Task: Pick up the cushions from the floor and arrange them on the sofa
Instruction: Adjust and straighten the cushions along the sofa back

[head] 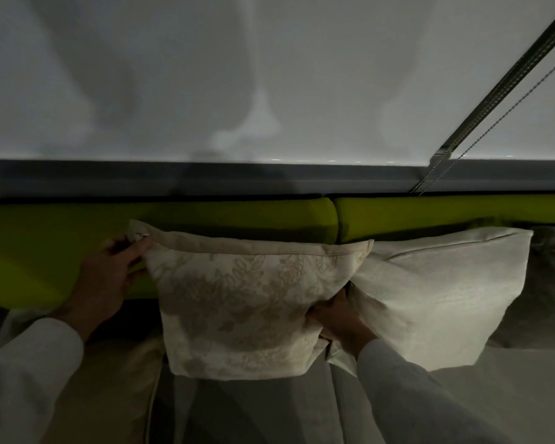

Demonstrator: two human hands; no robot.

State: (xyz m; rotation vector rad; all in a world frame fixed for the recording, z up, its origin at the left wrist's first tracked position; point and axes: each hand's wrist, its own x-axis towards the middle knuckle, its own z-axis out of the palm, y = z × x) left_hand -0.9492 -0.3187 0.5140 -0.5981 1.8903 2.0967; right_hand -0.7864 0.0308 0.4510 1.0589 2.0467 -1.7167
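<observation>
A cream cushion with a floral pattern [247, 299] stands upright against the lime-green sofa back [61, 238]. My left hand [109, 274] pinches its upper left corner. My right hand [337, 322] grips its lower right edge, tucked between it and a plain cream cushion [436, 293] that leans on the sofa back just to the right, touching it. Both my sleeves are white. The pale sofa seat [510, 389] lies below the cushions.
A grey cushion [551, 283] sits at the far right, partly hidden behind the plain one. A white roller blind [269, 75] covers the window behind the sofa, with a bead chain [462, 149] hanging at the right. The room is dim.
</observation>
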